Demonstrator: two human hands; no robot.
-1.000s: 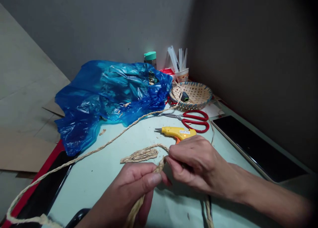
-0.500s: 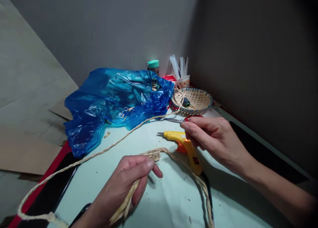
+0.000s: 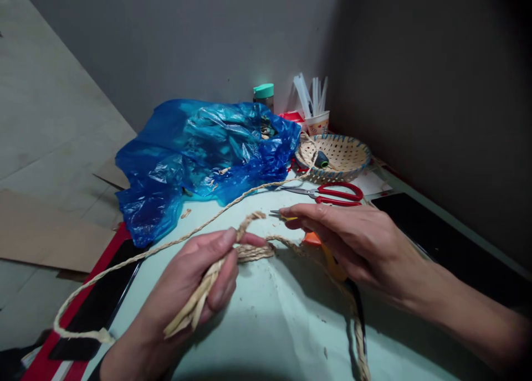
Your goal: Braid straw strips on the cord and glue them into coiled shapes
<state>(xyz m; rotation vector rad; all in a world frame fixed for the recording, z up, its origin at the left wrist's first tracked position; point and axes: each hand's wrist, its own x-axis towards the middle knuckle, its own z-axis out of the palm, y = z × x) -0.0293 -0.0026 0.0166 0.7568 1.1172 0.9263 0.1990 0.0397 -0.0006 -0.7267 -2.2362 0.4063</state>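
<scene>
My left hand (image 3: 203,276) is closed on the end of a twisted straw cord (image 3: 249,220). Its short tip sticks up past my thumb, and loose flat strips (image 3: 185,314) hang out below my palm. Just beyond those fingers, a small coiled bundle of the cord (image 3: 255,252) is partly hidden. My right hand (image 3: 344,234) stretches its fingers over a yellow glue gun (image 3: 332,264) with an orange trigger (image 3: 311,238), covering much of its body; whether it touches the gun I cannot tell. Red-handled scissors (image 3: 338,192) lie beyond this hand.
A blue plastic bag (image 3: 208,148) lies at the back left. Behind the scissors is a woven basket (image 3: 349,154) holding a dark spool (image 3: 321,159). A cup of glue sticks (image 3: 318,123) and a green-lidded jar (image 3: 264,91) stand by the wall. Cord (image 3: 166,248) loops across the left side.
My right hand has let go of the scissors, now lying on the table, and come over the glue gun. My left hand has raised the cord tip away from the coil. The view has shifted slightly.
</scene>
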